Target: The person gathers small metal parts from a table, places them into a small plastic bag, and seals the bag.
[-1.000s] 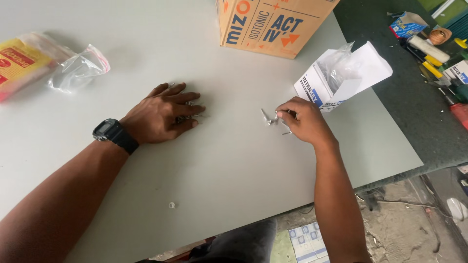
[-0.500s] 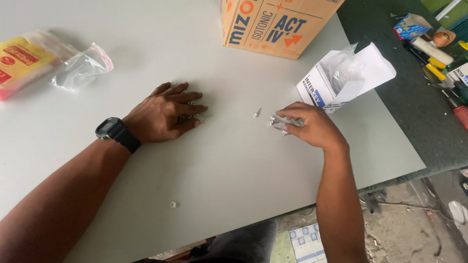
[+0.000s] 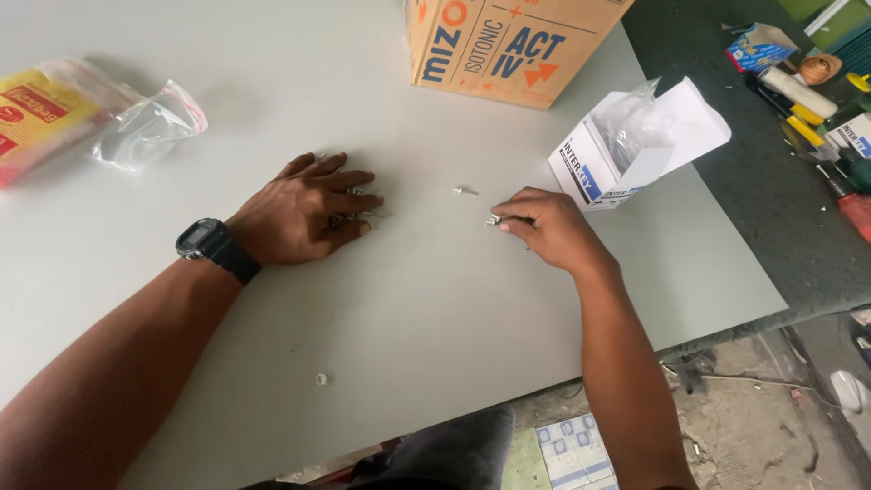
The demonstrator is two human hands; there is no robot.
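Small metal screws (image 3: 494, 220) sit pinched in the right hand's (image 3: 549, 231) closed fingertips near the tabletop's right edge, one loose screw (image 3: 464, 191) just beyond. Flat and spread, the left hand (image 3: 304, 210) covers more screws mid-table, white box (image 3: 635, 145) nearby.

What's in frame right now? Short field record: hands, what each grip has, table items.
left hand: flat on the grey table, covering small metal bits, watch on wrist
right hand: fingertips pinch small metal pieces on the table
loose piece: lies apart between the hands
white carton: open, clear bag inside, right of the right hand
cardboard box: far edge
plastic bags: far left
tiny white bit: near front edge
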